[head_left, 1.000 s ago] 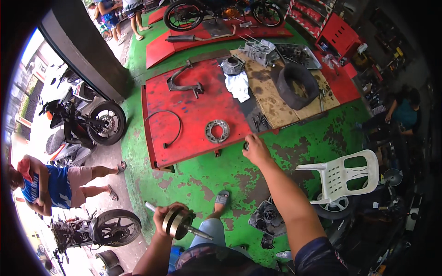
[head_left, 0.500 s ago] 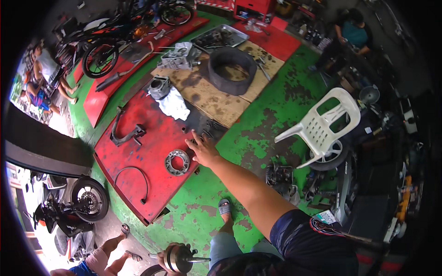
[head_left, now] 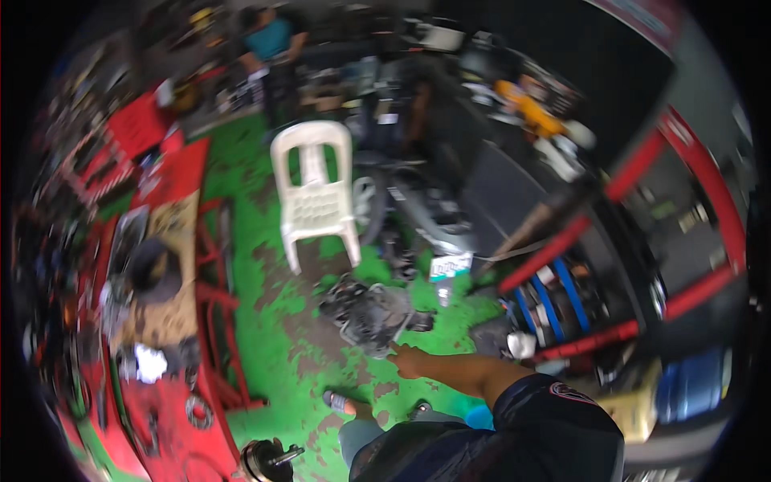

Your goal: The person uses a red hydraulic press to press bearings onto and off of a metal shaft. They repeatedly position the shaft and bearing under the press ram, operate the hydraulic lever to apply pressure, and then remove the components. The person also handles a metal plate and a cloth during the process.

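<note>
Since half a second ago the view has swung away from the red counter (head_left: 173,418), which now sits at the lower left, and the right hand (head_left: 408,361) that lay spread on its top has come off it and now reaches out over the green floor (head_left: 265,321). That right hand is open and holds nothing, its fingers stretched loosely forward, the tips just beside a dark heap of engine parts (head_left: 369,313) lying on the worn paint; whether they touch the heap cannot be told through the blur. The left hand is hidden below the frame's lower edge, so its state cannot be told, but a round metal part with a short shaft (head_left: 267,459) shows there, as it did before, near the counter's corner. The person's dark sleeve (head_left: 554,422) fills the bottom right, and a sandalled foot (head_left: 341,402) stands on the floor between the counter and the heap. On the counter lie a toothed ring (head_left: 198,411) and a white rag (head_left: 149,361), with a black tyre (head_left: 154,271) farther up on a cardboard sheet. Beyond the heap a white plastic chair (head_left: 315,193) stands upright on the floor, a motorcycle (head_left: 426,209) just beside it. To the right is a red steel frame (head_left: 610,265) with blue bars inside it. At the far top another person in a teal shirt (head_left: 269,40) is among the cluttered shelves, well apart from the hands.
</note>
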Demonstrator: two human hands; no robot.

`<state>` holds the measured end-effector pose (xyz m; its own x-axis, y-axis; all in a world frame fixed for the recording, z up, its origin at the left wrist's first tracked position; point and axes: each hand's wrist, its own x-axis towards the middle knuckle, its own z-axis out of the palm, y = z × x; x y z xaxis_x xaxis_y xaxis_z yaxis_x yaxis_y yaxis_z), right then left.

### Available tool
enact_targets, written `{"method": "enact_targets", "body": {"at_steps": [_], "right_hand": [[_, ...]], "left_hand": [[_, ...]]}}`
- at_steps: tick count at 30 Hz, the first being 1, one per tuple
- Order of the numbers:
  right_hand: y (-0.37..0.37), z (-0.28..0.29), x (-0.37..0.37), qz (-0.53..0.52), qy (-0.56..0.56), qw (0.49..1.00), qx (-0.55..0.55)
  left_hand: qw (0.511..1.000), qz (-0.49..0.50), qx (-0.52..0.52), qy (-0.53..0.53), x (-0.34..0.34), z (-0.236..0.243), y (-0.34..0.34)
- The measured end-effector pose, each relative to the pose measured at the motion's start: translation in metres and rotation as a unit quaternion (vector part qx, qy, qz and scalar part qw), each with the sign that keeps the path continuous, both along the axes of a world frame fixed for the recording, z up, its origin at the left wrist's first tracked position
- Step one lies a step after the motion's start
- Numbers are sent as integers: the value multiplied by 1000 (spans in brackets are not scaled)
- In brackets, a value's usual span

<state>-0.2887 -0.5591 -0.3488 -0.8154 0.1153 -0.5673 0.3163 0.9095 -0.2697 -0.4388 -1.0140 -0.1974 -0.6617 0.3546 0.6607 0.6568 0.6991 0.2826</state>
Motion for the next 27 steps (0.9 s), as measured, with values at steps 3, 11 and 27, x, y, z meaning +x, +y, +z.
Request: {"method": "enact_targets", "body": {"at_steps": [3, 11, 27], "right_hand": [[49, 24, 119, -224, 16, 974, 13], [54, -2, 337, -560, 81, 825, -10], [293, 56, 289, -645, 293, 700, 93]], "left_hand": [[938, -124, 246, -212, 4, -31, 39], [370, -361, 547, -659, 29, 2, 217], [339, -250, 463, -780, -27, -29, 444]]}}
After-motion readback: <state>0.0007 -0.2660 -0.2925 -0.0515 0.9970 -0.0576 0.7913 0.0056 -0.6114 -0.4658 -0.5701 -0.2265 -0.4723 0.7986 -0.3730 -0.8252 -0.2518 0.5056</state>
